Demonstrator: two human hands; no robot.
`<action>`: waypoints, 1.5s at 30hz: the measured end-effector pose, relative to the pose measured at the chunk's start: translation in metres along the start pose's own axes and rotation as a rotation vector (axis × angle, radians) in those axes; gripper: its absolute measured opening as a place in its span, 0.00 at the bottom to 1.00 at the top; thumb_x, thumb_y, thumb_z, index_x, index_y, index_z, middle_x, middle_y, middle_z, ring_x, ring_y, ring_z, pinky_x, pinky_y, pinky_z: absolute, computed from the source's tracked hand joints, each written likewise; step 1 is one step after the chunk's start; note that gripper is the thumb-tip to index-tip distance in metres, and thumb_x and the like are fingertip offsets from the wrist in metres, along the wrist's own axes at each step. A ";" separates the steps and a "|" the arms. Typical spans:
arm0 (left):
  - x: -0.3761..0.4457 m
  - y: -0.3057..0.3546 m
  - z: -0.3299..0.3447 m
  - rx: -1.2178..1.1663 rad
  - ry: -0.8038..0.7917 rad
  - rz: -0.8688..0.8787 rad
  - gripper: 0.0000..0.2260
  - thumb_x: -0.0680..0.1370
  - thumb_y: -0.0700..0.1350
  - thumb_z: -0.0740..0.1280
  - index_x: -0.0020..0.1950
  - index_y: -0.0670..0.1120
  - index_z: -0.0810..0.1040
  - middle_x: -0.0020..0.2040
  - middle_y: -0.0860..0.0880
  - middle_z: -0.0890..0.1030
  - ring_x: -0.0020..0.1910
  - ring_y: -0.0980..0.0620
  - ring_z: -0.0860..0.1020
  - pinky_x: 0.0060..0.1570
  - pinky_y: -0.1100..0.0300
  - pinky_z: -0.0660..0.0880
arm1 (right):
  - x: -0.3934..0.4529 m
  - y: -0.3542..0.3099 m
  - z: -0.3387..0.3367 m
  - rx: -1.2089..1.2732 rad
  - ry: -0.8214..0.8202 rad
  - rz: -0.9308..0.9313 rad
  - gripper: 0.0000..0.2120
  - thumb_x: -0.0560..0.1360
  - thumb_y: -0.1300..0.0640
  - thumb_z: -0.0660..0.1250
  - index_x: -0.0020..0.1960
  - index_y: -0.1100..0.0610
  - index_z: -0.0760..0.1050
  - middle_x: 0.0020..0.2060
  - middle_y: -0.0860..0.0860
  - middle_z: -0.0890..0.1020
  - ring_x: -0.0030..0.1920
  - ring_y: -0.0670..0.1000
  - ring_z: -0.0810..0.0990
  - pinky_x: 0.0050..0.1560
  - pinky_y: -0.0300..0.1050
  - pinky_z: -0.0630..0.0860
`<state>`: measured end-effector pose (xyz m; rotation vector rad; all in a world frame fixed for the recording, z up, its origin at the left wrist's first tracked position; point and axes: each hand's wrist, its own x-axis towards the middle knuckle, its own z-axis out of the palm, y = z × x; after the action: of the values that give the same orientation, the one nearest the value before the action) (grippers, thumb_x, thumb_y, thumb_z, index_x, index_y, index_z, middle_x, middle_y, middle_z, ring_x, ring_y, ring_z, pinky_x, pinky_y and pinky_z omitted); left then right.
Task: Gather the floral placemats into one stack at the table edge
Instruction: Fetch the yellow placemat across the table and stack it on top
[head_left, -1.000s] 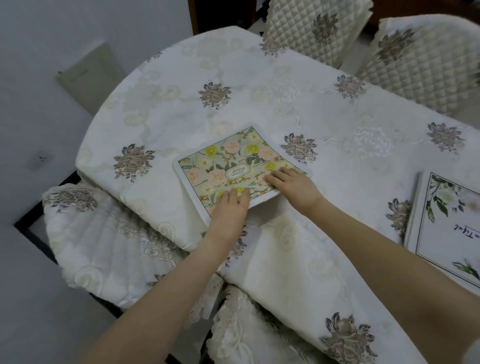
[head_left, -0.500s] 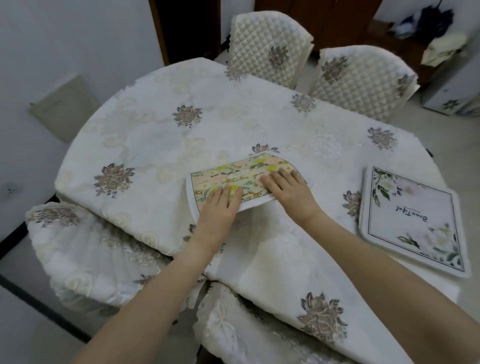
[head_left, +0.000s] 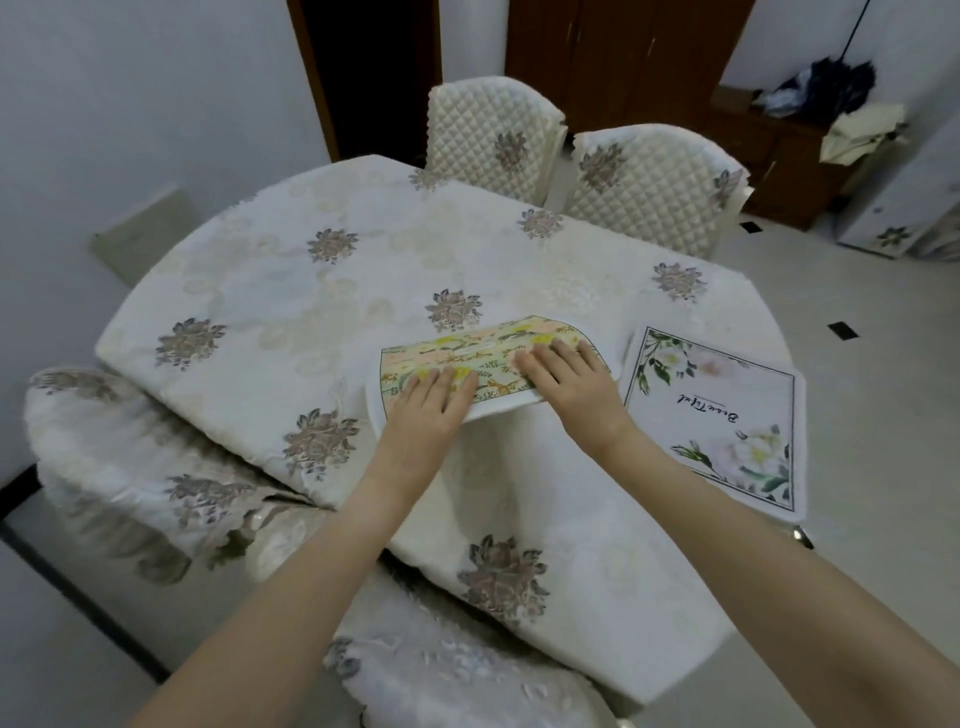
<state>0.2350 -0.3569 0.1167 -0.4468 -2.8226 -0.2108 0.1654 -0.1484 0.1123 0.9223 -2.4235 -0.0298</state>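
Note:
A green and yellow floral placemat (head_left: 483, 348) with a white border is lifted off the white embroidered tablecloth (head_left: 291, 291), its near edge raised. My left hand (head_left: 431, 410) grips that near edge on the left, fingers on top. My right hand (head_left: 571, 384) grips it on the right, close to the mat's rounded corner. A second placemat (head_left: 722, 415), white with pale flowers, green leaves and script lettering, lies flat at the table's right edge, just right of my right hand.
Two quilted cream chairs (head_left: 654, 187) stand at the table's far side. Covered chair seats (head_left: 119, 457) sit at my left and below me. A dark wooden cabinet (head_left: 769, 145) with clutter stands back right. A wall runs along the left.
Both hands have carried the green and yellow placemat to the right, tilting it up, until it sits beside the white placemat. The view has swung up and to the right.

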 end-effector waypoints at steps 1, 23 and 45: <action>-0.003 0.013 -0.003 0.006 0.005 0.000 0.30 0.66 0.22 0.65 0.67 0.35 0.71 0.61 0.30 0.75 0.60 0.31 0.75 0.58 0.35 0.72 | -0.010 0.004 -0.007 0.008 0.001 0.004 0.21 0.67 0.72 0.69 0.59 0.64 0.78 0.52 0.61 0.84 0.52 0.63 0.82 0.51 0.63 0.79; -0.022 0.117 -0.014 0.020 0.012 0.109 0.32 0.58 0.22 0.70 0.61 0.37 0.77 0.55 0.33 0.81 0.52 0.34 0.80 0.48 0.42 0.79 | -0.116 0.037 -0.074 -0.131 0.042 0.080 0.17 0.67 0.66 0.74 0.55 0.60 0.81 0.49 0.57 0.85 0.49 0.58 0.84 0.49 0.56 0.81; 0.100 0.336 0.036 0.131 -0.023 -0.120 0.32 0.60 0.24 0.71 0.64 0.40 0.75 0.58 0.35 0.80 0.53 0.35 0.80 0.46 0.45 0.79 | -0.199 0.282 -0.065 0.046 0.067 -0.088 0.19 0.65 0.67 0.75 0.56 0.60 0.80 0.49 0.57 0.85 0.49 0.59 0.83 0.52 0.55 0.80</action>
<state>0.2428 -0.0057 0.1447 -0.2530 -2.8662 -0.0440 0.1485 0.2017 0.1303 1.0340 -2.3294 0.0251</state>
